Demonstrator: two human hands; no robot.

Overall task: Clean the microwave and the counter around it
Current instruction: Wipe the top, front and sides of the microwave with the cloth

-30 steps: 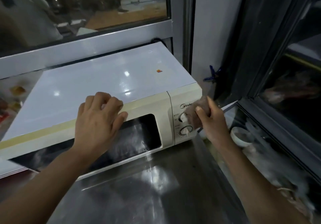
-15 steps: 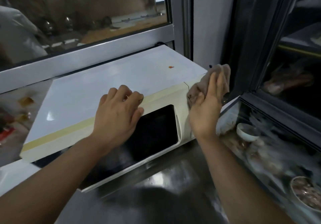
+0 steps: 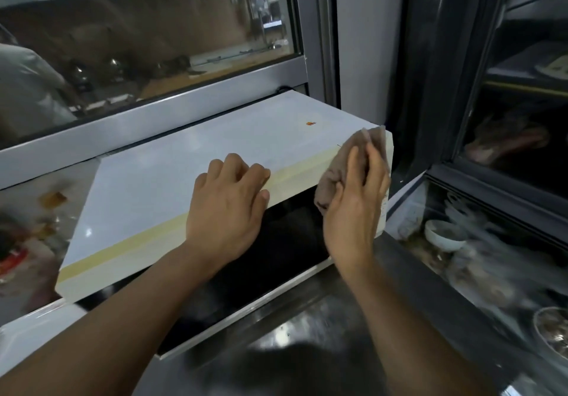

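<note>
Microwave (image 3: 190, 186) sits mid-frame, long axis running lower left to upper right, white top facing the camera, dark door glass below the yellowed front strip. Right hand (image 3: 353, 208) is at the microwave's upper-right front corner, fingers extended and pressing a brownish cloth (image 3: 341, 165) flat against the control-panel end; the cloth bunches under the palm and pokes out above the fingertips. The unwiped top lies up and left of that hand, so the right hand is the nearer one for a sweep along the long axis, my guess for the next move. Left hand (image 3: 226, 208) rests on the front top edge near centre, fingers curled over the lip, apparently bracing the unit, holding nothing loose. Small orange spot (image 3: 311, 123) on the top, just up-left of the cloth. Steel counter (image 3: 322, 328) runs along the bottom of the frame, under both forearms.
</note>
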